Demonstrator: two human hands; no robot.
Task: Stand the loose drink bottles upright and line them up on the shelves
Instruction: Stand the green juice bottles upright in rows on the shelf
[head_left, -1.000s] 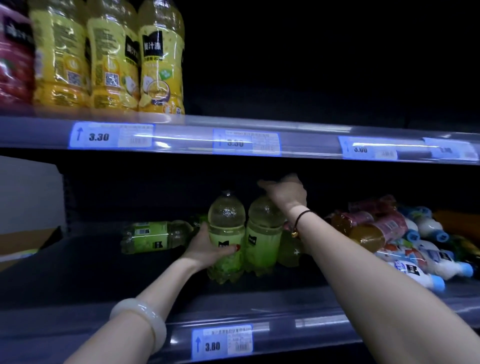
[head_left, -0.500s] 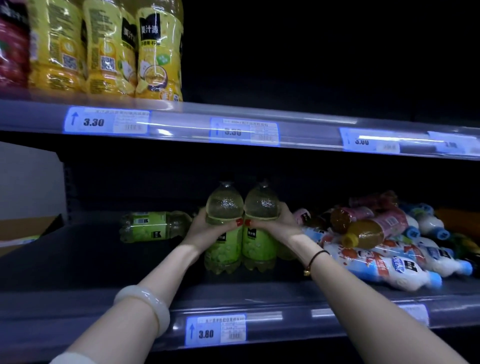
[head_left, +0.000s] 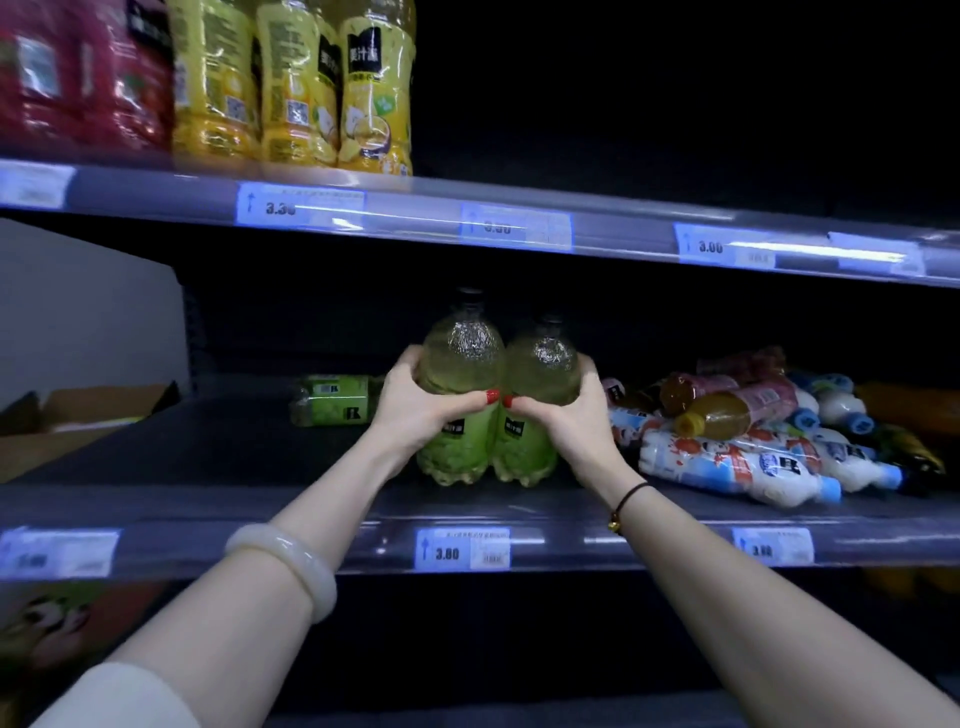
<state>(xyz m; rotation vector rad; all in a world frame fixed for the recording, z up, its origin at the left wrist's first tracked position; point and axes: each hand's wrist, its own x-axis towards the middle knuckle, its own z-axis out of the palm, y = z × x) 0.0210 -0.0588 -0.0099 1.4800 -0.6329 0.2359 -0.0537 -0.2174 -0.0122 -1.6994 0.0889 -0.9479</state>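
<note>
Head view: left hand (head_left: 421, 410) wraps round an upright clear plastic bottle of green drink (head_left: 460, 358). Right hand (head_left: 563, 415) wraps round a matching green bottle (head_left: 543, 364). The pair touch side by side, bases apparently down on the dark middle shelf (head_left: 208, 467), near the front.

Done: this pair, plus yellow juice bottles (head_left: 291, 88) standing in a row on the shelf above.

Left: one green-labelled bottle (head_left: 332, 400) lying flat at left, & a heap of white, pink & amber bottles (head_left: 737, 457) on their sides at right. Early stage, prob.

Two green bottles (head_left: 462, 348) stood upright, a third green bottle (head_left: 332, 400) lay to their left; three yellow bottles (head_left: 374, 104) stood above.
</note>
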